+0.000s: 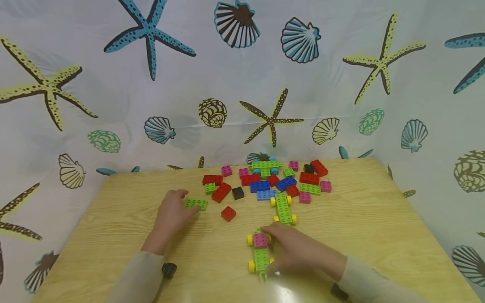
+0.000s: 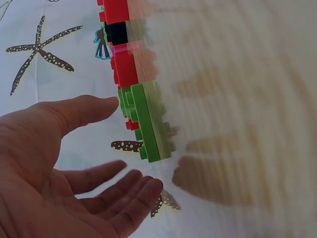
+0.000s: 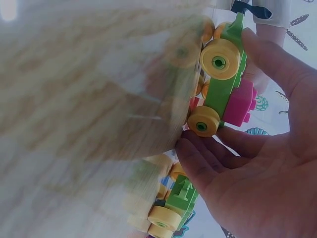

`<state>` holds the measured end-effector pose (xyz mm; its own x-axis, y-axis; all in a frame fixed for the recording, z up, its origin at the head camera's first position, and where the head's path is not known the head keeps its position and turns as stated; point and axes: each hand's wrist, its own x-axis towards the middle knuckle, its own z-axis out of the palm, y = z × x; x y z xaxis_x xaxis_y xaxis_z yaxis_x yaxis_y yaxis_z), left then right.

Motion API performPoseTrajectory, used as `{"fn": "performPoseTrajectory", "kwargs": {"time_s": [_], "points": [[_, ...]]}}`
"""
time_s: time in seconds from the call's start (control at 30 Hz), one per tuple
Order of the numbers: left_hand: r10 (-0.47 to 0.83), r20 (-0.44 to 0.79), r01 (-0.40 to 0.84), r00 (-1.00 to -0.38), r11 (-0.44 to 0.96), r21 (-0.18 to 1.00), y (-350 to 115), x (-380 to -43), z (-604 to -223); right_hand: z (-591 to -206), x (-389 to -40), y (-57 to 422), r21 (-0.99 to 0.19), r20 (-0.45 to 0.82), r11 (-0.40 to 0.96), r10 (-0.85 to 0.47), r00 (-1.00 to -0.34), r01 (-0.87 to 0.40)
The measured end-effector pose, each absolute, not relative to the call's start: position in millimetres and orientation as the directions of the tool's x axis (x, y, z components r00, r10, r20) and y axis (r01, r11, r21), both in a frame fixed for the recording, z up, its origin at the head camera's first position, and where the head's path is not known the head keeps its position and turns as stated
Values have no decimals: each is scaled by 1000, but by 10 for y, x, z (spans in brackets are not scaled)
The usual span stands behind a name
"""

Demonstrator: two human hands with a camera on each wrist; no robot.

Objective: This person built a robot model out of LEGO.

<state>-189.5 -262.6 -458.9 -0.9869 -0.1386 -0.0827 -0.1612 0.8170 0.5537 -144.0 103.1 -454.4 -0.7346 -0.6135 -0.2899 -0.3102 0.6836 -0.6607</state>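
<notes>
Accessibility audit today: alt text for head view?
A person's right hand grips a green plastic toy-car base with yellow wheels and a square pink brick on top, while the open left hand is at a rectangular green plastic brick. Beyond, multicoloured plastic bricks and another green yellow-wheeled base lie on a wooden table before a shell-and-starfish sheet.

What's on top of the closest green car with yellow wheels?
A pink block sits on the green car, toward its far end, with bare studs nearer you. What's under the block is covered. From above, the right hand hides part of the car's side.
</notes>
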Motion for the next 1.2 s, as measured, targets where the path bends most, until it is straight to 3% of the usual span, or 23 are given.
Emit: {"fn": "performPoseTrajectory", "kwargs": {"time_s": [0.93,1.2], "points": [[-210,-192,-271,-959,883,384,-2501,-2027,-4679,-4528,-1447,1029,-664,-299,686,-610,-734,-299],[-197,-187,-260,-962,868,424,-2530,-1994,-4643,-4538,-1446,1032,-669,-288,678,-615,-734,-306]]}}
